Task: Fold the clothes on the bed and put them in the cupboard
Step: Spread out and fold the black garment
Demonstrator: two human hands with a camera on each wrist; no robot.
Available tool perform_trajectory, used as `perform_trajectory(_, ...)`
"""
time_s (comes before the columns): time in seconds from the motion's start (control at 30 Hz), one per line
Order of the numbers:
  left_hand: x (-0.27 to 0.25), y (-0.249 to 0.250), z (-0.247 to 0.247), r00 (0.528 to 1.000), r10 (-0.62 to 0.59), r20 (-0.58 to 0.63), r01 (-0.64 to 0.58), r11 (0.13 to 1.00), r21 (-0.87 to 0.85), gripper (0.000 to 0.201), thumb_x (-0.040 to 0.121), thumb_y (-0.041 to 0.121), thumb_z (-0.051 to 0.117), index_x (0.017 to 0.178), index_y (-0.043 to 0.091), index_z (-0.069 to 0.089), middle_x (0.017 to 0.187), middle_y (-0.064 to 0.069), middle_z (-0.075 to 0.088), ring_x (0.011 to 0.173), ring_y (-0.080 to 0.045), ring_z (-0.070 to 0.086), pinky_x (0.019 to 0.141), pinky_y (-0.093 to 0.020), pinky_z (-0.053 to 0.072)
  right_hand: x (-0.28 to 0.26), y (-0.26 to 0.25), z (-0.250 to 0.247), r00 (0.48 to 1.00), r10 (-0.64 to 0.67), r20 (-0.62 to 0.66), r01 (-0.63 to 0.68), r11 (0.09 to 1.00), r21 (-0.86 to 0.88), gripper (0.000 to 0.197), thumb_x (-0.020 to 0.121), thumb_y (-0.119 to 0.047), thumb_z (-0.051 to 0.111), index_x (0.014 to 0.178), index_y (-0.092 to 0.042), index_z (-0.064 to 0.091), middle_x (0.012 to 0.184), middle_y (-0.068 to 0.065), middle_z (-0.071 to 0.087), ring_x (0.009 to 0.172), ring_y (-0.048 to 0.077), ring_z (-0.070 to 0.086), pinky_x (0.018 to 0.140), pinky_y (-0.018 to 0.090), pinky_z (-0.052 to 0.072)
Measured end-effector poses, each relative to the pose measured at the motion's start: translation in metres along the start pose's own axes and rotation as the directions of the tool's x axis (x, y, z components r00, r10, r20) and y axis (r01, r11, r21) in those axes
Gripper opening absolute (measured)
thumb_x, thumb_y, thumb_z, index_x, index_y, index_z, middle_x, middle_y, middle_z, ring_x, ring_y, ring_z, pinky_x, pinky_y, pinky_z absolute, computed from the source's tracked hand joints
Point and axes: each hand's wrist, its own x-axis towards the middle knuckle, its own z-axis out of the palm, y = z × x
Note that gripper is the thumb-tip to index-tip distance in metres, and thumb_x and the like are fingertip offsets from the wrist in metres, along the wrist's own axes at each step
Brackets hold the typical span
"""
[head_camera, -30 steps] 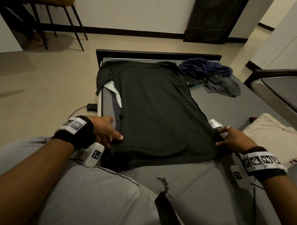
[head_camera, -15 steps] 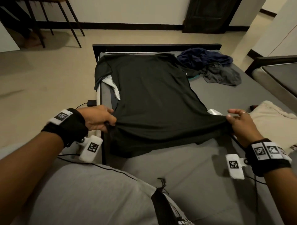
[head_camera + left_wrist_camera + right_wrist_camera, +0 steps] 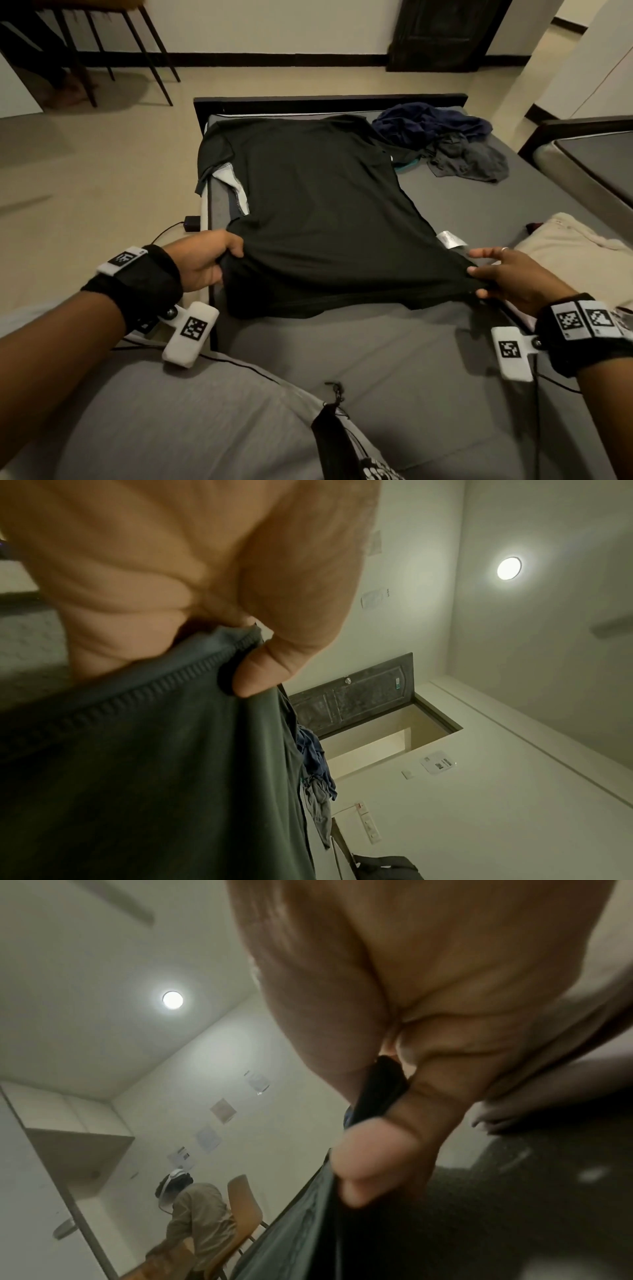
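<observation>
Lifting the near hem of the black T-shirt point(image 3: 318, 219) on the bed point(image 3: 445, 359).
Left hand point(image 3: 205, 263) and right hand point(image 3: 510, 277) each pinch a hem corner; keep both corners level and taut while carrying them to the far collar.

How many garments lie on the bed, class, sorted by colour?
Black: 1, the t-shirt held at its hem corners by the left hand and right hand
Navy: 1, the crumpled garment
Grey: 1, the crumpled garment
Cream: 1, the garment
Total: 4
</observation>
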Motion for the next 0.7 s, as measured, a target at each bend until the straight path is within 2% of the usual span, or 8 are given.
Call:
perform_trajectory(0.1,-0.002,0.001,-0.001,0.999,-0.04,0.037,0.037,0.997,0.07,0.032,0.093,-0.01,0.037,0.117,-0.005,0.057,0.105,-0.018,0.074,0.091,-0.027,0.074,0.07,-0.034,0.062,-0.001,0.002,-0.002,1.0,0.001,0.007,-0.001,0.998,-0.056,0.014,0.1,-0.003,0.055,0.103,-0.016,0.06,0.089,0.014,0.063,0.064,0.021,0.06,0.043,0.026,0.051)
perform_trajectory(0.17,-0.006,0.003,-0.003,0.992,-0.093,0.084,0.078,0.984,0.161,0.03,0.095,-0.006,0.039,0.12,-0.005,0.056,0.11,-0.021,0.071,0.092,-0.03,0.074,0.067,-0.034,0.062,0.001,0.002,-0.003,0.999,-0.029,0.014,0.028,0.997,0.078,0.019,0.102,-0.006,0.049,0.095,-0.019,0.061,0.083,0.007,0.064,0.07,0.018,0.059,0.055,0.031,0.05)
perform_trajectory(0.23,-0.009,0.005,-0.005,0.99,-0.12,0.076,0.094,0.955,0.282,0.024,0.098,0.001,0.04,0.114,-0.004,0.058,0.1,-0.021,0.07,0.076,-0.027,0.073,0.058,-0.032,0.06,0.004,0.001,-0.005,1.0,-0.01,0.015,0.005,0.955,0.298,0.022,0.103,-0.008,0.046,0.092,-0.021,0.059,0.082,0.004,0.063,0.074,0.017,0.059,0.06,0.035,0.055)
perform_trajectory(0.3,-0.009,0.004,-0.008,0.99,-0.132,0.043,0.1,0.894,0.437,0.024,0.102,0.007,0.037,0.11,-0.003,0.058,0.078,-0.012,0.057,0.054,-0.016,0.057,0.053,-0.031,0.057,0.005,0.001,-0.006,1.0,0.009,0.001,-0.009,0.957,0.291,0.019,0.105,-0.009,0.044,0.093,-0.019,0.056,0.078,0.009,0.057,0.059,0.014,0.058,0.043,0.025,0.051)
perform_trajectory(0.37,-0.009,0.003,-0.01,0.982,-0.189,0.033,0.136,0.806,0.577,0.026,0.104,0.008,0.034,0.107,-0.003,0.058,0.064,-0.009,0.046,0.046,-0.012,0.045,0.054,-0.032,0.056,0.005,0.004,-0.007,0.999,0.002,-0.041,-0.001,1.0,0.025,0.013,0.105,-0.008,0.044,0.097,-0.011,0.055,0.065,0.011,0.048,0.036,0.009,0.045,0.029,0.017,0.033)
perform_trajectory(0.47,-0.01,0.009,-0.004,0.965,-0.26,-0.043,0.202,0.625,0.754,0.021,0.104,0.013,0.046,0.096,-0.001,0.059,0.056,-0.01,0.05,0.047,-0.017,0.052,0.057,-0.034,0.058,0.005,0.009,-0.011,0.997,-0.033,-0.072,0.008,0.948,-0.317,0.016,0.102,-0.018,0.055,0.103,-0.004,0.06,0.064,0.011,0.052,0.039,0.012,0.041,0.033,0.02,0.031)
perform_trajectory(0.57,-0.008,0.017,0.003,0.969,-0.209,-0.132,0.212,0.428,0.878,0.022,0.093,0.018,0.068,0.106,0.005,0.056,0.075,-0.012,0.07,0.06,-0.024,0.068,0.061,-0.037,0.06,0.004,0.008,-0.01,0.983,-0.099,-0.153,0.03,0.915,-0.401,0.028,0.098,-0.034,0.062,0.101,-0.007,0.064,0.071,0.012,0.059,0.047,0.015,0.047,0.04,0.022,0.037)
perform_trajectory(0.7,0.001,0.021,0.006,0.977,-0.099,-0.186,0.199,0.144,0.969,0.042,0.089,0.02,0.073,0.124,0.009,0.051,0.099,-0.013,0.068,0.079,-0.027,0.075,0.071,-0.039,0.063,0.0,0.013,-0.006,0.97,-0.188,-0.151,0.127,0.931,-0.342,0.019,0.098,-0.029,0.063,0.105,-0.012,0.061,0.091,0.015,0.067,0.065,0.023,0.064,0.044,0.026,0.051)
